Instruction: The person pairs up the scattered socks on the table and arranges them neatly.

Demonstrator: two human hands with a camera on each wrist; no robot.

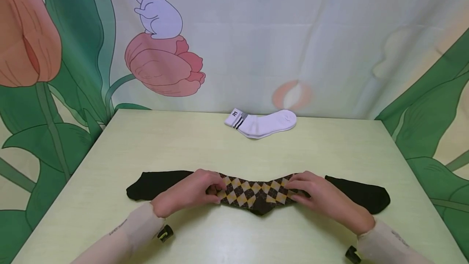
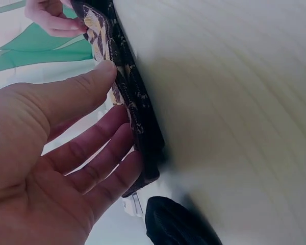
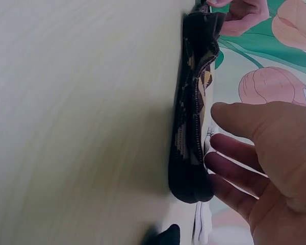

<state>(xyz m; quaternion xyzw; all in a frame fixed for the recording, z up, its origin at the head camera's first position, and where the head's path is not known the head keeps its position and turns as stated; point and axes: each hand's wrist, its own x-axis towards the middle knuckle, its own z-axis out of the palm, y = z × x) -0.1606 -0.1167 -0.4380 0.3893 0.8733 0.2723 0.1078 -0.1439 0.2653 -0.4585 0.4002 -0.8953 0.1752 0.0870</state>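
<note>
A pair of argyle socks (image 1: 239, 192), dark brown with yellow and beige diamonds, lies flat across the table, stacked one on the other. At its left end rests my left hand (image 1: 194, 190), its fingers loosely bent on the fabric; in the left wrist view the thumb touches the sock's upper side near the edge. The right hand (image 1: 318, 192) is at the opposite end, fingertips on the fabric; the right wrist view shows its thumb apart from the fingers. A black sock (image 1: 157, 184) lies partly behind the left hand, another black sock (image 1: 360, 192) beyond the right one.
A folded pair of white socks (image 1: 260, 124) with black stripes lies near the back edge of the pale table (image 1: 172, 141). Behind it hangs a curtain (image 1: 249, 44) printed with tulips and a white animal.
</note>
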